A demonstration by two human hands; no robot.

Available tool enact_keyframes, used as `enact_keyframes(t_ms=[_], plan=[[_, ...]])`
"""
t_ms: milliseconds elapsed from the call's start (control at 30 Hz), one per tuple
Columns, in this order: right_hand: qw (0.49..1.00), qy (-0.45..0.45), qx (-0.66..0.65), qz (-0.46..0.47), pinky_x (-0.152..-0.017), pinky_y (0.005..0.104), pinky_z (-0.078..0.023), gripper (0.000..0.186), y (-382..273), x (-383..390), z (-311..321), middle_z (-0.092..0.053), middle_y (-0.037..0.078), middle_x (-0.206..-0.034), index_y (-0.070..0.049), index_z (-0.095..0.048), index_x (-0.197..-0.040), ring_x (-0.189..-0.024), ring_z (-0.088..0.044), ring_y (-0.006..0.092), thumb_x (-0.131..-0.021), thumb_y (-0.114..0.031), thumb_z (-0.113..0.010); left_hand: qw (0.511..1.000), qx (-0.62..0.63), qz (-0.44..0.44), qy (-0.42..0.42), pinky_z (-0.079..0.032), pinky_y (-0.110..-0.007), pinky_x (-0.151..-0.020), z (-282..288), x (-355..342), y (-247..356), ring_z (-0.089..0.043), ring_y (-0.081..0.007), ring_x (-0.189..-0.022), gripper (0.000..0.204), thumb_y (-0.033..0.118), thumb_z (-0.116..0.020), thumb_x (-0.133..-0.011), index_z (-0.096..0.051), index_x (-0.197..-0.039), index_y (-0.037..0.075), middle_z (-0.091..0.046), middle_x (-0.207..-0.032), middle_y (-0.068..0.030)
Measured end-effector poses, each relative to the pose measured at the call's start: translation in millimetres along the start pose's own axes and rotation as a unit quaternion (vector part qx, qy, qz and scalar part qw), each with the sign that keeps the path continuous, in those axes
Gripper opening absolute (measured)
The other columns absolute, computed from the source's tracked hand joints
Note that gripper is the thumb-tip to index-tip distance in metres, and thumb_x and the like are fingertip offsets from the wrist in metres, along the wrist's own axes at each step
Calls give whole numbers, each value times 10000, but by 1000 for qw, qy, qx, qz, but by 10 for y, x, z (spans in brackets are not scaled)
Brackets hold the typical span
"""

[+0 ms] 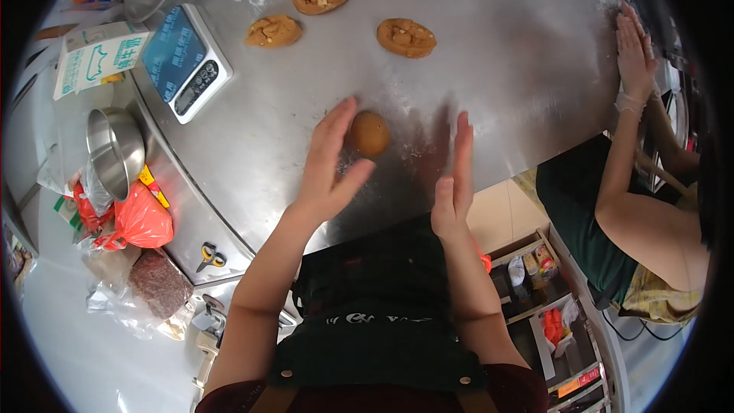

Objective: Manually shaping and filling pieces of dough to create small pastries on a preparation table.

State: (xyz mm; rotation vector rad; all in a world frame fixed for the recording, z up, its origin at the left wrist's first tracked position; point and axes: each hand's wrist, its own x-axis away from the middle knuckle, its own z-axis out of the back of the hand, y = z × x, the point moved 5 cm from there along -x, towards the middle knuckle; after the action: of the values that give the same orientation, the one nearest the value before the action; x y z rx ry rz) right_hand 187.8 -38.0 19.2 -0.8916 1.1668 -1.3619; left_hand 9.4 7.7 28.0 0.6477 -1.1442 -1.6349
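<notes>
A smooth brown ball of dough (370, 134) rests on the steel worktop (489, 46), lightly floured around it. My left hand (327, 164) is at the ball's left side, fingers stretched out and thumb spread beneath it; whether it touches the ball I cannot tell. To the right, apart from the ball, my right hand (456, 183) is held edge-on with straight fingers and nothing in it. Farther back lie several rough, nut-studded dough pieces, among them one flattened oval (406, 37) and another piece (274, 31).
A digital scale (186, 61) with a blue top stands at left, beside a milk carton (99, 57). Near it are a steel bowl (115, 154), a red plastic bag (143, 214) and scissors (210, 257). Another person's hands (636, 57) work at the far right edge. An open drawer (562, 291) is below.
</notes>
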Motion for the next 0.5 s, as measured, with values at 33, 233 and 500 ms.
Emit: enact_keyframes(t_ms=[33,233,500], plan=[[1000,3,0,6,-1116,424,-152,699,-27,74,89,-181,269,-1476,110,-146,-1406,-1382,-183,367,-951,-368,-376,999,-50,-16,-12,-279,-396,-1073,14,-38,56,-337,-324,-1295,640,254,-625,-836,-354,-1365,16,-392,-1371,-179],[979,90,185,-13,-1053,438,-287,546,205,234,557,-385,243,-1378,80,-324,-1353,-1268,-379,386,-889,-143,-505,960,-273,-14,-53,-417,-370,-949,-103,-232,144,-454,-307,-1131,667,192,-767,-677,-467,-1261,73,-482,-1237,-102],[940,60,327,70,-1026,464,-328,511,247,177,424,-444,247,-1320,57,-433,-1263,-1221,-428,412,-808,-115,-591,972,-212,46,-89,-409,-375,-968,5,-297,172,-442,-309,-1145,598,180,-754,-706,-490,-1230,61,-461,-1251,-110]])
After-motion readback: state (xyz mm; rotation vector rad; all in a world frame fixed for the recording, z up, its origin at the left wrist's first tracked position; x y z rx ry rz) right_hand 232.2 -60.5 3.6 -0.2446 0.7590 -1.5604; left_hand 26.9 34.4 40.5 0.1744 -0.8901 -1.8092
